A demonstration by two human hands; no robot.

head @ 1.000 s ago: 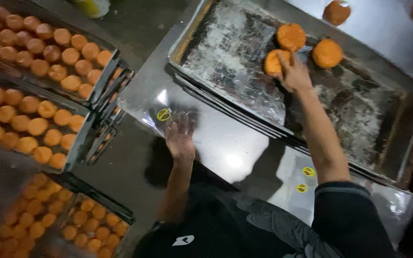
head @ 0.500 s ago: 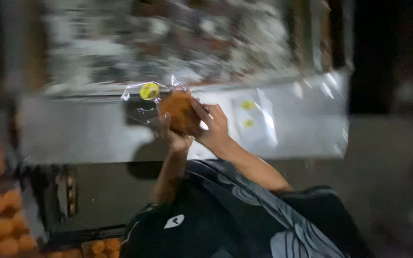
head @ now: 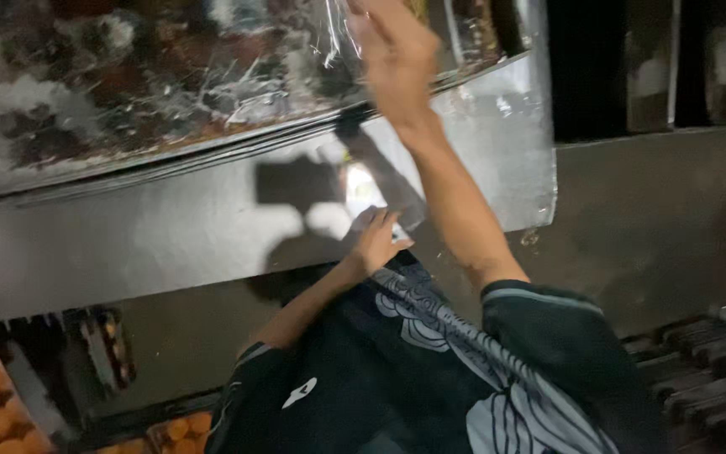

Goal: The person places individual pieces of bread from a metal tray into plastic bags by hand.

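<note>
The scene is dim overall, with deep black areas at the upper right. Light falls from above onto the steel counter (head: 170,235), which throws back a soft sheen and one bright glare spot near its front edge. Both arms cast dark shadows across the counter's middle. The right hand (head: 392,50) is smeared by motion blur, and the greasy baking tray (head: 170,92) looks soft and streaky with specular glints.
</note>
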